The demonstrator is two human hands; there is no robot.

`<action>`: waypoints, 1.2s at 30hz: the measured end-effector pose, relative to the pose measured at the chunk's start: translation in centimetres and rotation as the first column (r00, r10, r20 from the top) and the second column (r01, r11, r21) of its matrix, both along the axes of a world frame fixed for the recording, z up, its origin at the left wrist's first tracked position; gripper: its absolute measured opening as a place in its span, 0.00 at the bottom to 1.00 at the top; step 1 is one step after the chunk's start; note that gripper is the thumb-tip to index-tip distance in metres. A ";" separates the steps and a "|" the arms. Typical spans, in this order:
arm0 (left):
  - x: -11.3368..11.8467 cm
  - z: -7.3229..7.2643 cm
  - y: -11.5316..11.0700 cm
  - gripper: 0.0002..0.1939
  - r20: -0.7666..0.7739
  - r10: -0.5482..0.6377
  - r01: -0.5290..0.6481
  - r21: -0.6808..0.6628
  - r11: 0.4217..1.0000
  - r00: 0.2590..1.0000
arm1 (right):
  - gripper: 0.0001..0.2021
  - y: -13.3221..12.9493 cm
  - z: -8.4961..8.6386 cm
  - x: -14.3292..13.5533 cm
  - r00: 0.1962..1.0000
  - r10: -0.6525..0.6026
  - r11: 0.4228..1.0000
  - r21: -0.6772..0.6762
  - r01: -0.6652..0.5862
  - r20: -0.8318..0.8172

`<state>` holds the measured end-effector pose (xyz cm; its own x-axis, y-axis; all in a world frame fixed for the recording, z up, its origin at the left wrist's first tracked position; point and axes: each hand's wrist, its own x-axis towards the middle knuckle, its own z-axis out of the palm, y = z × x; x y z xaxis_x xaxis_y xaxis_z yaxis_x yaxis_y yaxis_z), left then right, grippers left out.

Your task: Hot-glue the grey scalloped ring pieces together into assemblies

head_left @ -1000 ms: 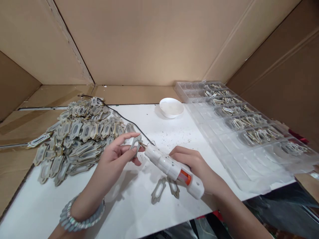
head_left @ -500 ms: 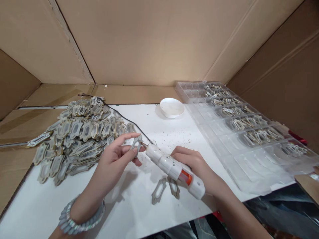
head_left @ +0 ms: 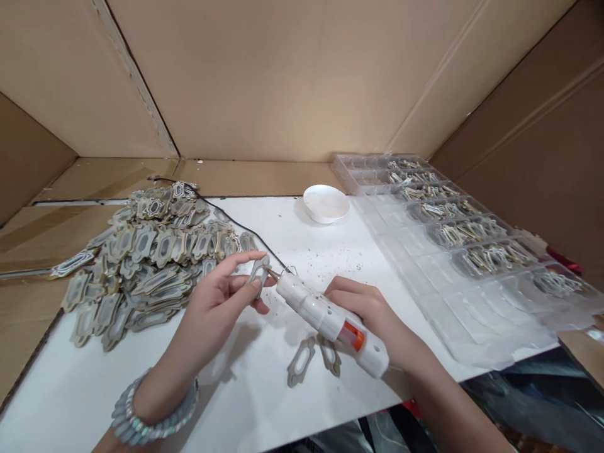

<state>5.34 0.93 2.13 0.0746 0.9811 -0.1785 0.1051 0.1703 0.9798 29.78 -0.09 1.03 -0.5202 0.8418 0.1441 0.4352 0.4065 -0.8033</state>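
A small grey frame-shaped piece (head_left: 257, 272) is pinched between the thumb and fingers of my left hand (head_left: 231, 286). My right hand (head_left: 361, 301) is wrapped round a white glue gun (head_left: 311, 308) with an orange-red part near its rear. The gun's metal tip meets or nearly meets the piece; exact contact is unclear. Below the gun, two more grey pieces, one at the left (head_left: 301, 361) and one partly under the gun (head_left: 329, 356), lie on the white table surface (head_left: 255, 396). To the left is a large pile of similar pieces (head_left: 146, 251).
A round white dish (head_left: 326, 204) sits behind the gun. Clear compartment trays (head_left: 401, 245) with metal clips in several sections line the right side. A black cord (head_left: 236, 223) runs from the gun past the pile. Cardboard walls (head_left: 283, 82) surround the table; small crumbs dot its middle.
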 end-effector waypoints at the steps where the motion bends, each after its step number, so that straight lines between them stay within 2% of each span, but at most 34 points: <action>1: 0.0 0.0 0.0 0.24 -0.003 -0.001 0.001 0.000 1.000 1.000 | 0.08 0.0 0.0 0.0 1.000 0.004 1.000 0.004 -0.004 -0.005; 23: 0.0 0.1 0.0 0.23 -0.032 0.009 -0.009 0.000 1.000 0.999 | 0.05 0.1 -0.2 0.2 1.000 0.012 1.000 0.007 -0.012 0.013; 31: 0.1 0.0 0.2 0.24 -0.040 -0.005 0.005 -0.013 1.000 0.999 | 0.06 0.0 -0.2 0.3 1.000 -0.002 1.000 -0.010 0.002 -0.012; 36: 0.1 0.0 -0.1 0.24 -0.113 0.001 0.003 0.036 0.999 0.994 | 0.07 0.0 0.0 0.2 1.000 0.001 1.000 -0.017 -0.001 0.002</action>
<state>5.49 0.81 2.15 0.0565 0.9869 -0.1508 0.2153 0.1355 0.9671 29.96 -0.09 1.01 -0.5216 0.8434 0.1285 0.4361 0.3930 -0.8095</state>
